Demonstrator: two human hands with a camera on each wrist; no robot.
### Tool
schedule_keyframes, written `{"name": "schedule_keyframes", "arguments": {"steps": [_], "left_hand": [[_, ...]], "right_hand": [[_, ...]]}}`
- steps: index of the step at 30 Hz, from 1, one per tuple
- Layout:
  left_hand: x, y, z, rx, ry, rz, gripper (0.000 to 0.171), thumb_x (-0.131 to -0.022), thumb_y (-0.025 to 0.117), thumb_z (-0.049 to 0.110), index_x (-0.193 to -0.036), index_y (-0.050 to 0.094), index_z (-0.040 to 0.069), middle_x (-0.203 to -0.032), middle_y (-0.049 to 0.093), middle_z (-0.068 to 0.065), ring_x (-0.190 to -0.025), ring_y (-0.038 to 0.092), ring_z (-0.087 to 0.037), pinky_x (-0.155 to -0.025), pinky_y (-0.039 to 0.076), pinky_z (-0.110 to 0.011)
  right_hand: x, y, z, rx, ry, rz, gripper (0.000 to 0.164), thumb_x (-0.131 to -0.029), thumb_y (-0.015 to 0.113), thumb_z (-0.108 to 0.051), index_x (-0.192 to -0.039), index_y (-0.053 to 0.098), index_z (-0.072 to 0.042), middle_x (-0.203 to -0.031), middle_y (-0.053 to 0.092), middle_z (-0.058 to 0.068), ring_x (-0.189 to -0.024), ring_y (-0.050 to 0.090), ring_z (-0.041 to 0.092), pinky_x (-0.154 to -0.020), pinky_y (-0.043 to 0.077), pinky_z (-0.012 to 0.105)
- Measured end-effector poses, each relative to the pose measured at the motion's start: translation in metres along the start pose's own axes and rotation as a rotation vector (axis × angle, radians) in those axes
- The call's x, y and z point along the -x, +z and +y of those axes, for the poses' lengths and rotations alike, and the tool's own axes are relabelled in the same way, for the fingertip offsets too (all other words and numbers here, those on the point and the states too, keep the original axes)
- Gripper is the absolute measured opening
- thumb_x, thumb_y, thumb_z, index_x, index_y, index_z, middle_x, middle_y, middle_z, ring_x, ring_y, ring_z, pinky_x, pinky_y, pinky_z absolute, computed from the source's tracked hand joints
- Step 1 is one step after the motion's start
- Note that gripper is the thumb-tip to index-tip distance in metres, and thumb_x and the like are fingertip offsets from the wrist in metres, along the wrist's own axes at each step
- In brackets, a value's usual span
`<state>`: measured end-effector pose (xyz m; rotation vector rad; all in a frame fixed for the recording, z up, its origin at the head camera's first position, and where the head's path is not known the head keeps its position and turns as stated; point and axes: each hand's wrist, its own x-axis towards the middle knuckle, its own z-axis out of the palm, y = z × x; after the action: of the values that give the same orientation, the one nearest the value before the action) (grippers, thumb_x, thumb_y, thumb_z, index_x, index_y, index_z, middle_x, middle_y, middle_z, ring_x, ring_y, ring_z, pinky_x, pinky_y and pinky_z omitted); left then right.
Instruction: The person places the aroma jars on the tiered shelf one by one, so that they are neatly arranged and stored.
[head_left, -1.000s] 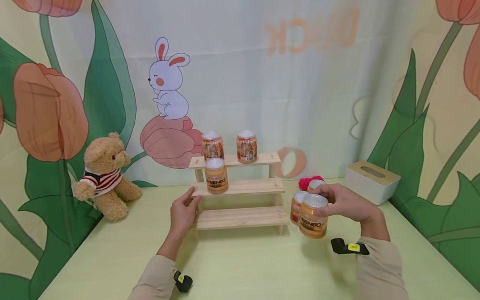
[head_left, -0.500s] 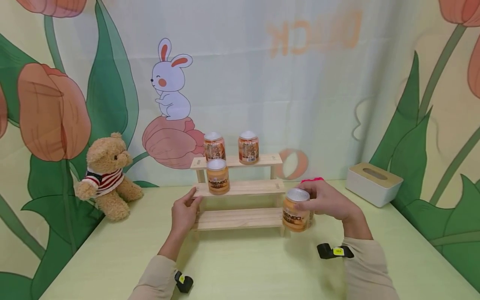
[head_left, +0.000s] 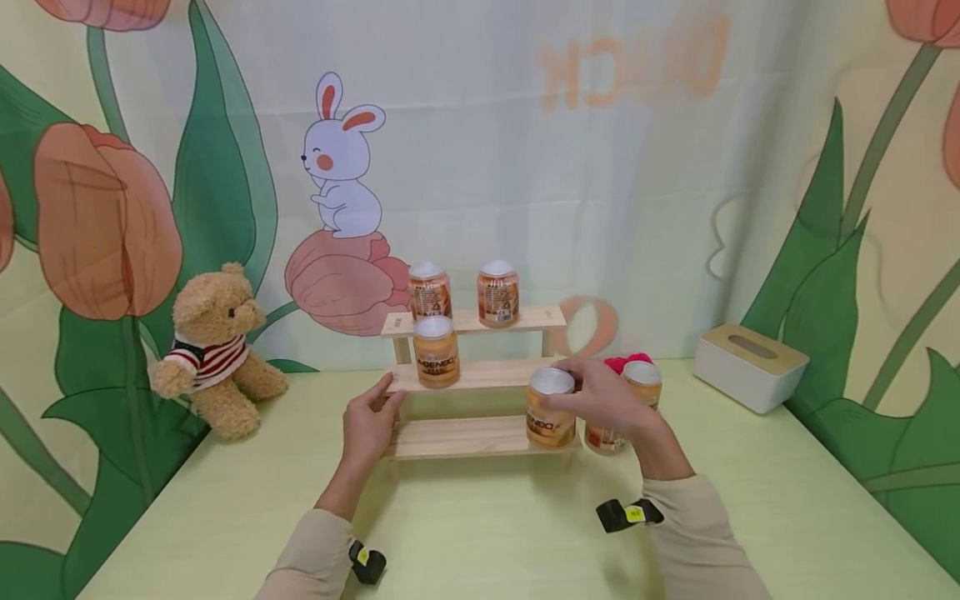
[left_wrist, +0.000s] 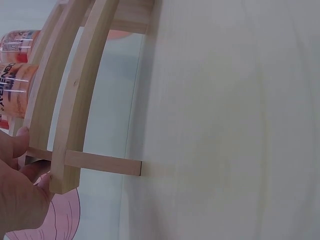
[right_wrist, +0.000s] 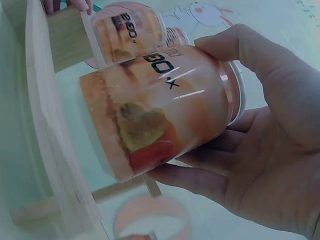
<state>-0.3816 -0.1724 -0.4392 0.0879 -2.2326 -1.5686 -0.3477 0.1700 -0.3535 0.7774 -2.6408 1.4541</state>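
My right hand (head_left: 611, 400) grips an orange-labelled can (head_left: 551, 412) with a silver lid, thumb on one side and fingers on the other. The can is upright in front of the right end of the lowest board of a three-tier wooden shelf (head_left: 465, 437); whether it touches the board, I cannot tell. In the right wrist view the held can (right_wrist: 155, 110) fills the middle. At the shelf's left end my left hand (head_left: 369, 425) holds the side by the middle board. One can (head_left: 437, 354) stands on the middle tier; two cans, left (head_left: 430, 292) and right (head_left: 498, 293), stand on top.
Right of the shelf two more cans, a front one (head_left: 603, 439) and a rear one (head_left: 643, 383), stand on the table, partly hidden by my right hand. Behind them lies a pink-red thing (head_left: 626, 362). A tissue box (head_left: 750, 371) sits far right, a teddy bear (head_left: 217, 350) left.
My right hand has carried the can leftward, from beside the other cans to the front of the lowest board's right end. The left hand keeps its place on the shelf.
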Motion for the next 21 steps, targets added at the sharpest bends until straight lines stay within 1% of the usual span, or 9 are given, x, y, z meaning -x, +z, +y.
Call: {"name": "schedule_keyframes", "arguments": {"steps": [3, 5, 9, 13, 17, 21], "left_hand": [[0.000, 0.000, 0.001, 0.004, -0.006, 0.000, 0.048, -0.097, 0.068, 0.023, -0.143, 0.057, 0.011, -0.105, 0.073, -0.015, -0.069, 0.057, -0.015, -0.053, 0.041, -0.019], [0.000, 0.001, 0.001, 0.004, -0.008, -0.001, 0.048, -0.097, 0.068, 0.023, -0.142, 0.057, 0.011, -0.105, 0.073, -0.015, -0.070, 0.058, -0.016, -0.054, 0.041, -0.019], [-0.001, 0.001, 0.001, 0.008, -0.003, -0.006, 0.049, -0.097, 0.068, 0.024, -0.143, 0.057, 0.011, -0.104, 0.072, -0.016, -0.072, 0.059, -0.021, -0.053, 0.040, -0.019], [-0.002, 0.001, 0.002, 0.010, 0.007, -0.003, 0.049, -0.097, 0.068, 0.024, -0.142, 0.057, 0.011, -0.100, 0.072, -0.016, -0.073, 0.059, -0.024, -0.052, 0.038, -0.020], [-0.001, 0.001, 0.001, 0.017, 0.004, -0.002, 0.048, -0.097, 0.069, 0.023, -0.142, 0.057, 0.010, -0.099, 0.072, -0.016, -0.072, 0.059, -0.024, -0.052, 0.039, -0.020], [-0.001, -0.001, 0.002, 0.012, -0.005, -0.008, 0.048, -0.098, 0.067, 0.023, -0.143, 0.056, 0.011, -0.100, 0.072, -0.017, -0.071, 0.058, -0.022, -0.052, 0.040, -0.019]], "right_hand": [[-0.004, 0.009, -0.004, 0.017, -0.006, -0.012, 0.036, -0.084, 0.079, -0.023, -0.113, 0.068, -0.004, -0.098, 0.068, 0.006, -0.084, 0.062, 0.022, -0.075, 0.052, 0.038], [-0.006, 0.014, -0.007, 0.024, -0.007, 0.000, 0.038, -0.084, 0.079, -0.025, -0.114, 0.068, -0.004, -0.099, 0.067, 0.005, -0.085, 0.062, 0.021, -0.075, 0.052, 0.037], [-0.011, 0.021, -0.013, 0.004, 0.005, 0.059, 0.036, -0.085, 0.079, -0.027, -0.113, 0.070, -0.007, -0.099, 0.068, 0.005, -0.086, 0.062, 0.021, -0.074, 0.052, 0.037], [-0.016, 0.024, -0.020, -0.025, 0.017, 0.119, 0.037, -0.086, 0.078, -0.029, -0.112, 0.069, -0.005, -0.099, 0.068, 0.008, -0.086, 0.061, 0.022, -0.072, 0.052, 0.035], [-0.022, 0.026, -0.024, -0.086, 0.016, 0.149, 0.042, -0.086, 0.078, -0.028, -0.119, 0.067, -0.004, -0.103, 0.067, 0.009, -0.089, 0.061, 0.024, -0.071, 0.053, 0.035], [-0.031, 0.030, -0.027, -0.136, -0.017, 0.221, 0.047, -0.085, 0.080, -0.025, -0.126, 0.065, -0.006, -0.110, 0.066, 0.010, -0.096, 0.061, 0.025, -0.074, 0.053, 0.037]]}}
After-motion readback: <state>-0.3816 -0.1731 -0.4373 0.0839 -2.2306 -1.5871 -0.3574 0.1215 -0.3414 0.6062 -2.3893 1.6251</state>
